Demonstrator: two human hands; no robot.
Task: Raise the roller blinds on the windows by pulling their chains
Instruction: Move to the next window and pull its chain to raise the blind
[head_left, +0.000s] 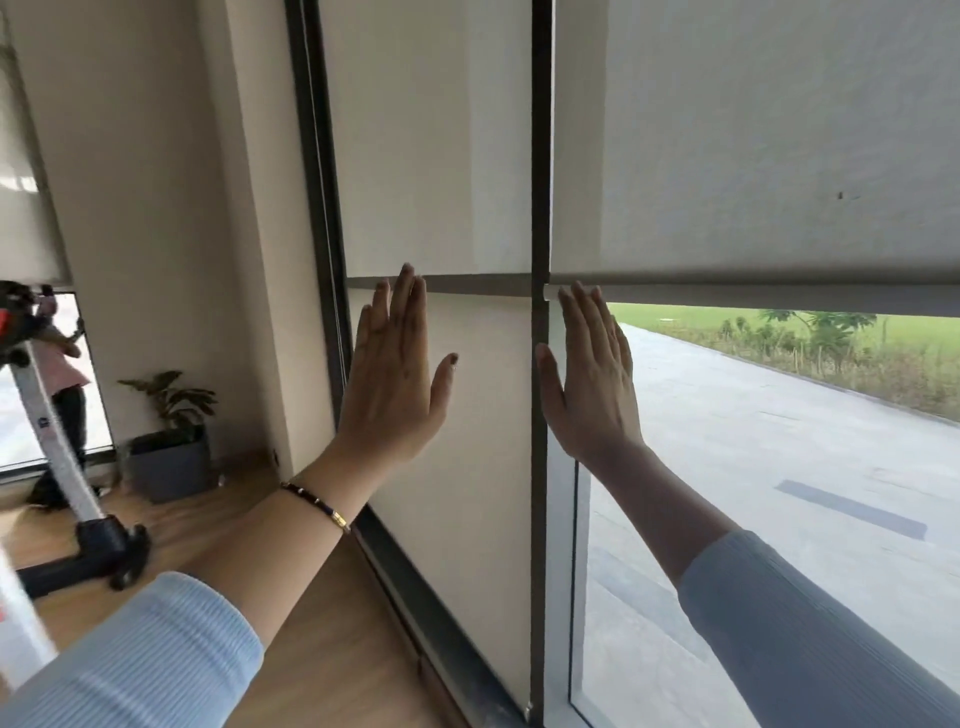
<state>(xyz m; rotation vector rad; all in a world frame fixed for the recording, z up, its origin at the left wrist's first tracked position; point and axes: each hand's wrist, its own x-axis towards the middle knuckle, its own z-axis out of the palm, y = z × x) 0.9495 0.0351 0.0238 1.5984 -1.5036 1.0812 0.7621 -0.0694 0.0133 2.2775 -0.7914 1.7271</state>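
Note:
Two pale roller blinds hang side by side, split by a dark window post (540, 208). The left blind (426, 145) ends in a bottom bar at about mid-height. The right blind (753, 135) ends in a bottom bar (779, 296) at the same height, with clear glass below it. My left hand (395, 384) is held flat and open, fingertips at the left blind's bottom bar. My right hand (592, 379) is flat and open too, fingertips just under the right bar's left end. No chain is visible.
A third blind (26, 208) hangs on a window at far left, where a person (65, 374) stands. A potted plant (171, 441) sits on the wooden floor by the wall. A tripod-like stand (78, 509) rises at lower left. Pavement and grass lie outside.

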